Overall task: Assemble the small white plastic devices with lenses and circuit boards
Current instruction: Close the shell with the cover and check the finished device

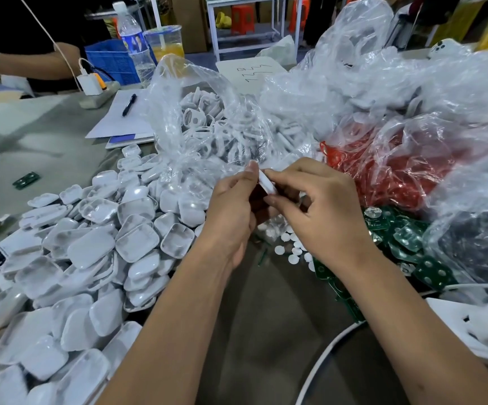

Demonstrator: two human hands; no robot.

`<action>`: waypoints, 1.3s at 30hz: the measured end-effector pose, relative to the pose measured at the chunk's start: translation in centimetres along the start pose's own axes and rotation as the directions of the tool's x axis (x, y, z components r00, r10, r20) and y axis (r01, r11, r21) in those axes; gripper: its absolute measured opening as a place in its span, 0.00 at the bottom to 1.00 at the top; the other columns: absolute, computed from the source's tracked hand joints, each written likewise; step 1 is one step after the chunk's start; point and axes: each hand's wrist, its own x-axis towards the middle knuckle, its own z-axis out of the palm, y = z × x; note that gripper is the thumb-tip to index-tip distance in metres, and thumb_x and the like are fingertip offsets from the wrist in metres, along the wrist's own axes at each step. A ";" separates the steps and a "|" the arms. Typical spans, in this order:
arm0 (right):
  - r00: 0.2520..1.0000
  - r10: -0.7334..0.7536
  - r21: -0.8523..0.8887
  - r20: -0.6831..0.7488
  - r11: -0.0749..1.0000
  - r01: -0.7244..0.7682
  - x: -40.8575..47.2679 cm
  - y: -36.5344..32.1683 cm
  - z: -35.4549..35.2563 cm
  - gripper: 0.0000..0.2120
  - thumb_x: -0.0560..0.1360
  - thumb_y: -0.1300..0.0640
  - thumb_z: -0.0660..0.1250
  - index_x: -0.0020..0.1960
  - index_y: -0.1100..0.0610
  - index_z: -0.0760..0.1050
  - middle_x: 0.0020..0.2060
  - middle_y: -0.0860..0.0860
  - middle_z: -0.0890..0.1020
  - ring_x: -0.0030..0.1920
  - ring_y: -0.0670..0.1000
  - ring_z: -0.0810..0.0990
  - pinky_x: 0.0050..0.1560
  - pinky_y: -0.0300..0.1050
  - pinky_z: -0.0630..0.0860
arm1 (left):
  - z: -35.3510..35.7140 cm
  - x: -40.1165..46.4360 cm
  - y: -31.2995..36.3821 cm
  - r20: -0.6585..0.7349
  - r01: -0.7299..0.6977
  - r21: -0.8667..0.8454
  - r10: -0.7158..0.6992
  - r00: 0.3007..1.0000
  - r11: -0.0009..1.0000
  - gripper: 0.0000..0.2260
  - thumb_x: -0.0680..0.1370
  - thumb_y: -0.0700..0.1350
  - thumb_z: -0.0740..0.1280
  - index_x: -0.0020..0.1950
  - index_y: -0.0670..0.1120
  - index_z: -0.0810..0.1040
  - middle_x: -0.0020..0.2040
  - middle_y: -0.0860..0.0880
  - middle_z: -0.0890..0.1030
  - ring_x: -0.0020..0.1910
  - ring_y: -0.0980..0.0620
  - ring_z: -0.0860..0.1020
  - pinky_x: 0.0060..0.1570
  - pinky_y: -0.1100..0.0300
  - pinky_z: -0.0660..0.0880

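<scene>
1. We hold one white shell (267,182) between both hands above the middle of the table (61,153); it stands edge-on and tilted, so we see only its thin rim.
2. Our left hand (234,211) has its fingers curled round the shell's left side; the fingertips (253,168) reach up above the shell's top end.
3. Our right hand (318,209) pinches the same shell from the right; the thumb lies along its lower edge and the forefinger crosses its upper end, so the shell sits in the gap between the two hands.
4. A broad heap of white shells (90,258) lies to the left of the left hand and runs down to the near-left edge; the shells there are rounded squares, some hollow side up.
5. Small white discs (292,247) lie scattered on the table directly beneath the hands.
6. Green circuit boards (397,238) lie in a pile to the right of the discs, just beside the right wrist.
7. A clear bag of white rings (207,124) stands directly behind the hands; a clear bag with red contents (388,171) lies to its right.
8. Farther off on the left we note a pen (128,105) on sheets of paper (117,121), a water bottle (134,42) and a blue crate (111,59); one more green board (26,180) lies alone near the left edge.
</scene>
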 end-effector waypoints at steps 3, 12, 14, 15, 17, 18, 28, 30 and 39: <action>0.998 -0.030 -0.043 -0.048 0.999 0.028 -0.1 -0.1 0.2 0.13 0.74 0.62 0.78 0.58 0.60 0.86 0.43 0.51 0.83 0.46 0.50 0.80 0.49 0.41 0.77 | 0.1 0.0 0.2 -0.001 0.019 -0.008 -0.019 1.000 1.000 0.14 0.86 0.49 0.62 0.54 0.37 0.76 0.42 0.41 0.85 0.38 0.48 0.84 0.40 0.56 0.82; 0.996 -0.071 -0.049 0.051 0.996 0.073 -0.3 -0.2 0.9 0.10 0.72 0.58 0.80 0.53 0.57 0.88 0.42 0.50 0.80 0.48 0.53 0.74 0.50 0.43 0.72 | 0.2 -0.4 0.6 -0.061 0.096 0.070 -0.091 0.994 0.993 0.21 0.87 0.50 0.55 0.54 0.35 0.80 0.44 0.34 0.84 0.44 0.39 0.82 0.51 0.45 0.76; 0.996 -0.053 0.013 0.078 0.999 0.052 -0.3 -0.1 0.8 0.12 0.71 0.58 0.80 0.54 0.56 0.88 0.43 0.49 0.81 0.49 0.52 0.75 0.52 0.42 0.73 | 0.1 -0.5 0.6 -0.044 0.152 -0.003 -0.152 0.987 0.988 0.21 0.87 0.51 0.55 0.53 0.35 0.80 0.43 0.34 0.84 0.40 0.40 0.83 0.44 0.50 0.79; 0.996 -0.046 0.045 0.073 0.998 0.043 -0.2 -0.3 0.8 0.11 0.71 0.58 0.80 0.53 0.56 0.88 0.43 0.49 0.82 0.50 0.52 0.76 0.52 0.41 0.73 | 0.0 -0.5 0.6 -0.011 0.195 -0.082 -0.196 0.980 0.977 0.22 0.87 0.51 0.55 0.52 0.35 0.80 0.42 0.36 0.84 0.39 0.42 0.83 0.39 0.54 0.81; 1.000 0.003 0.111 0.031 0.994 -0.006 -0.2 -0.7 0.8 0.09 0.72 0.58 0.80 0.52 0.55 0.88 0.45 0.48 0.83 0.52 0.51 0.78 0.54 0.42 0.74 | -0.1 -0.3 0.8 0.046 0.269 -0.263 -0.266 0.963 0.927 0.20 0.86 0.49 0.55 0.52 0.35 0.79 0.42 0.39 0.83 0.38 0.45 0.83 0.35 0.57 0.82; 0.998 0.064 0.147 0.011 0.987 -0.065 -0.2 -0.9 0.8 0.09 0.72 0.58 0.80 0.52 0.54 0.88 0.48 0.48 0.83 0.54 0.50 0.79 0.56 0.43 0.76 | -0.1 -0.2 0.8 0.055 0.280 -0.331 -0.278 0.959 0.901 0.19 0.86 0.48 0.56 0.51 0.35 0.79 0.41 0.40 0.82 0.37 0.46 0.83 0.35 0.57 0.82; 0.793 0.514 0.652 0.325 0.486 -0.582 -0.5 -1.1 1.0 0.05 0.79 0.61 0.73 0.49 0.63 0.81 0.34 0.60 0.80 0.25 0.50 0.73 0.20 0.38 0.65 | 1.1 0.0 -0.8 0.055 0.073 -0.005 -0.072 0.996 0.997 0.23 0.86 0.60 0.54 0.49 0.46 0.81 0.41 0.42 0.82 0.26 0.46 0.69 0.27 0.51 0.64; 0.794 0.548 0.684 0.263 0.474 -0.554 -0.3 -0.8 0.8 0.04 0.78 0.63 0.74 0.49 0.63 0.81 0.36 0.61 0.83 0.26 0.50 0.76 0.21 0.38 0.68 | 1.0 0.0 -1.2 0.003 -0.019 0.111 0.019 1.000 0.994 0.20 0.85 0.60 0.58 0.52 0.45 0.80 0.35 0.44 0.79 0.25 0.46 0.72 0.27 0.53 0.67; 0.850 0.519 0.589 0.092 0.660 -0.467 -0.4 0.2 0.7 0.05 0.78 0.55 0.73 0.49 0.45 0.80 0.42 0.51 0.88 0.42 0.55 0.89 0.41 0.62 0.86 | 0.3 0.4 -1.4 -0.005 -0.322 0.207 0.330 0.944 0.924 0.04 0.79 0.37 0.72 0.49 0.44 0.87 0.44 0.43 0.87 0.45 0.43 0.86 0.48 0.49 0.84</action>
